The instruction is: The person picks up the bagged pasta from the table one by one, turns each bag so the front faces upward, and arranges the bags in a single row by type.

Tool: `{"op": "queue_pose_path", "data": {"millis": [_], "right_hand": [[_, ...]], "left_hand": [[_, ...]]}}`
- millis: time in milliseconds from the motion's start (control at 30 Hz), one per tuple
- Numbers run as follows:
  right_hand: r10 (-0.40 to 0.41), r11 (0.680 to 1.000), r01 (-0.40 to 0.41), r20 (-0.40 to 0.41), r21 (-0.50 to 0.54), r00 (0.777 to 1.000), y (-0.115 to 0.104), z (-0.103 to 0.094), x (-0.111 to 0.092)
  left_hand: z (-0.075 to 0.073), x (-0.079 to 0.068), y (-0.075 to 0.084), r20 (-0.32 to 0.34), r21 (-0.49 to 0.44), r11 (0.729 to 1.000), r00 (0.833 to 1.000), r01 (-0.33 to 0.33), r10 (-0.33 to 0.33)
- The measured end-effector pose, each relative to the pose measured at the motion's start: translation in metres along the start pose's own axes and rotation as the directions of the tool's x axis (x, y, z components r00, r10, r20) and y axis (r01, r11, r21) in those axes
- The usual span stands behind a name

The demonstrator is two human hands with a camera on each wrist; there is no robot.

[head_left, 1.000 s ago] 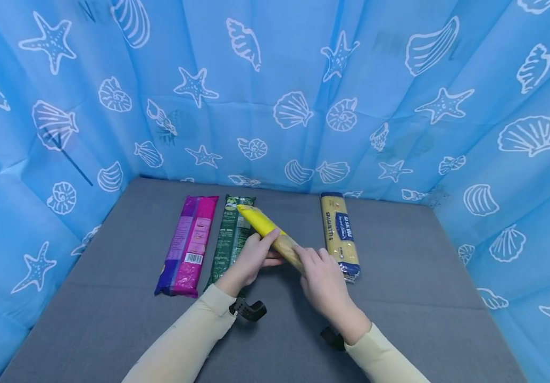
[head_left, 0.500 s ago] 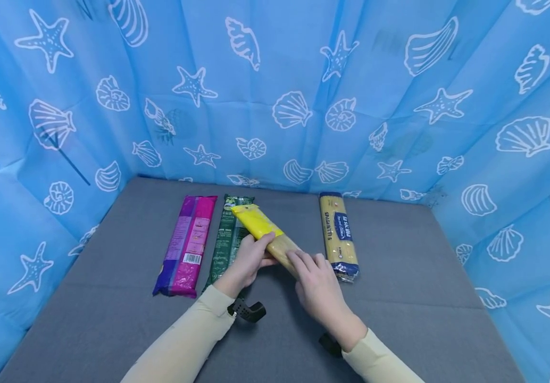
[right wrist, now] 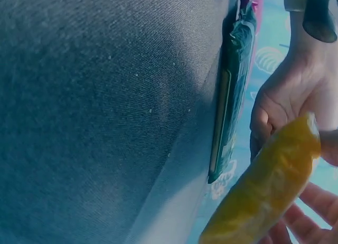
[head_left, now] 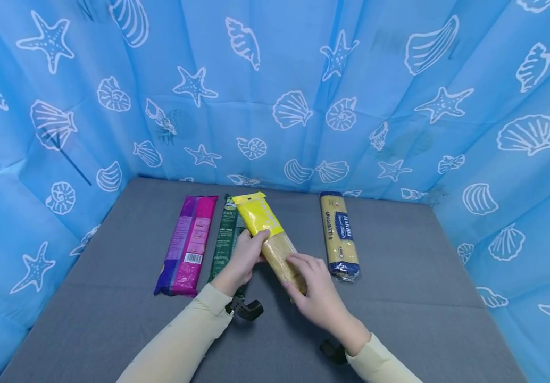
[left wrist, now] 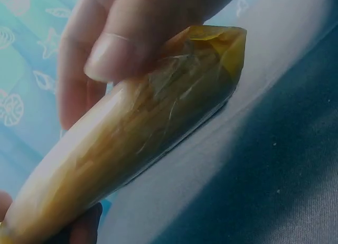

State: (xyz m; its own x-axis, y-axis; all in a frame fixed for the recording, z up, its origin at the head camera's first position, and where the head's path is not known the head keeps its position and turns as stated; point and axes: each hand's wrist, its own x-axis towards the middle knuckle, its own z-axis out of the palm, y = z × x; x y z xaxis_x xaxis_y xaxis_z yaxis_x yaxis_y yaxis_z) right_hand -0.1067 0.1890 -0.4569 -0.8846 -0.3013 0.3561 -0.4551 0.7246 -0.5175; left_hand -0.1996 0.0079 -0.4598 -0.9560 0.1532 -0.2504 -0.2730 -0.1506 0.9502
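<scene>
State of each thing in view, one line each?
Yellow packet: raised, tilted, in both hands
Left hand: gripping yellow packet
Right hand: gripping its near end
Pink-purple packet: lying flat
Green packet: lying flat, partly hidden
Blue-ended packet: lying flat
Curtain: hanging, creased

From above, the head camera faces forward and down across the desk (head_left: 423, 276) to the curtain (head_left: 303, 64); both wrist cameras look from close by, their tilted views sharing the yellow packet (head_left: 278, 247) with it.
</scene>
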Motion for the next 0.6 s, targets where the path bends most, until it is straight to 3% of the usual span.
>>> {"op": "queue_pose_path", "data": {"millis": [167, 267, 367, 500, 600], "right_hand": [[0.117, 0.982, -0.118, 0.015, 0.145, 0.993, 0.0053, -0.0001, -0.0013], [0.223, 0.933, -0.233, 0.067, 0.274, 0.973, 0.0077, 0.0005, -0.0021], [0.323, 0.838, -0.355, 0.147, 0.414, 0.935, 0.0087, 0.0009, -0.0024], [0.402, 0.659, -0.492, 0.287, 0.568, 0.870, 0.0085, 0.0013, -0.0024], [0.410, 0.535, -0.555, 0.378, 0.637, 0.830, 0.0090, 0.0024, -0.0032]], "left_hand": [[-0.0025, -0.0002, -0.0011, 0.008, 0.031, 1.000, 1.000, 0.000, 0.000], [-0.0025, -0.0009, -0.0011, 0.030, 0.047, 0.999, 1.000, -0.005, 0.003], [-0.0023, -0.0014, -0.0022, 0.068, 0.066, 0.998, 0.998, -0.020, 0.016], [-0.0015, -0.0015, -0.0040, 0.103, 0.101, 0.994, 0.994, -0.047, 0.036], [-0.0004, -0.0015, -0.0054, 0.114, 0.122, 0.991, 0.992, -0.060, 0.046]]}}
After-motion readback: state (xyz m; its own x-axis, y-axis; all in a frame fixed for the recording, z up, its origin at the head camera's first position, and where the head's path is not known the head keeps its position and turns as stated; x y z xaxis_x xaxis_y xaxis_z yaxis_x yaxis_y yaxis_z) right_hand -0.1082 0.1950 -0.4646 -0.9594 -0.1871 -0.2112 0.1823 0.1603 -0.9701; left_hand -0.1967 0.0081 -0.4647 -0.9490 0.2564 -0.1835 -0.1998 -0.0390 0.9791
